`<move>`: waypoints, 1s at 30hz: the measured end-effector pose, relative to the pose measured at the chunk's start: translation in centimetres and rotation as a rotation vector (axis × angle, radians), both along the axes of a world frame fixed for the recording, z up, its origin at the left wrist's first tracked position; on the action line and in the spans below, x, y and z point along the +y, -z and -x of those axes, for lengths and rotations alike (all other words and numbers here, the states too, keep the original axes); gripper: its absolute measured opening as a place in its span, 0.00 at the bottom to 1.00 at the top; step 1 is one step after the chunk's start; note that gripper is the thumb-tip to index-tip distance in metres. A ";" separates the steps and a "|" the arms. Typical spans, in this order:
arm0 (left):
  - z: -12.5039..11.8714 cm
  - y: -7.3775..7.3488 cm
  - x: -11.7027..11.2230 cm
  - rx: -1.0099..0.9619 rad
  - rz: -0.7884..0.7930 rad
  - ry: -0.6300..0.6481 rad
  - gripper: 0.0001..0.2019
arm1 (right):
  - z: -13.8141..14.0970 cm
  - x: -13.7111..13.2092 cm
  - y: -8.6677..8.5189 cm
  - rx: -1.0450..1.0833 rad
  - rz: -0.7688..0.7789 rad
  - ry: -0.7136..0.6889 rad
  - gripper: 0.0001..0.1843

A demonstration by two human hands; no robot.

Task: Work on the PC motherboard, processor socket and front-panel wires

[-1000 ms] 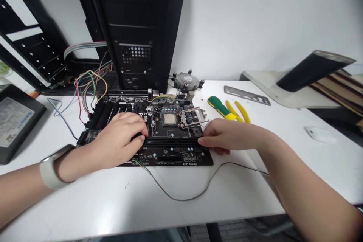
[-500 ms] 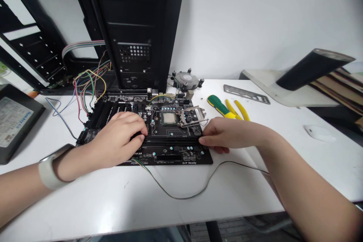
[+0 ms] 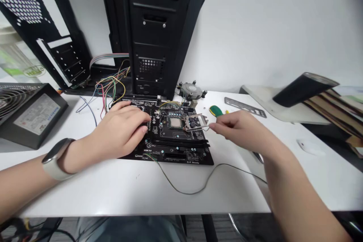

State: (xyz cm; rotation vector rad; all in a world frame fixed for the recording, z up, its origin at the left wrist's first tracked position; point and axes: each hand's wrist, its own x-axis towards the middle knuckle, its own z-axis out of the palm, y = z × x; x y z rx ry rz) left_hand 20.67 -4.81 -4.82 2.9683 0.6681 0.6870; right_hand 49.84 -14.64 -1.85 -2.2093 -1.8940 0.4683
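Resting left hand (image 3: 124, 128), loosely spread, on motherboard (image 3: 167, 132); apparently pinching metal lever (image 3: 198, 127) by its tip with right hand (image 3: 238, 128). Seemingly done: processor (image 3: 175, 123) seated between hands. Not yet closed: socket frame (image 3: 202, 120) beside right hand. Not fitted: fan cooler (image 3: 191, 90), beyond right hand.

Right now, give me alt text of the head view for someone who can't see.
A person's left hand lies over a black motherboard on a white table; the right hand is at the end of a metal lever beside the processor. Behind stands a computer case; a power supply sits at left.
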 end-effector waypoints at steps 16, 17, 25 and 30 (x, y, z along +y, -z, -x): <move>1.8 1.9 -1.0 0.279 0.172 0.110 0.34 | 11.3 2.2 5.1 -0.125 -0.591 -0.878 0.12; 1.7 2.1 -1.0 0.278 0.165 0.111 0.34 | 11.3 2.3 5.2 -0.101 -0.605 -0.874 0.13; 1.4 3.1 -1.2 0.253 0.138 0.096 0.30 | 12.1 2.1 5.6 0.059 -0.570 -0.779 0.11; 1.3 3.3 -1.4 0.241 0.106 0.096 0.25 | 12.4 2.1 6.3 0.203 -0.631 -0.722 0.12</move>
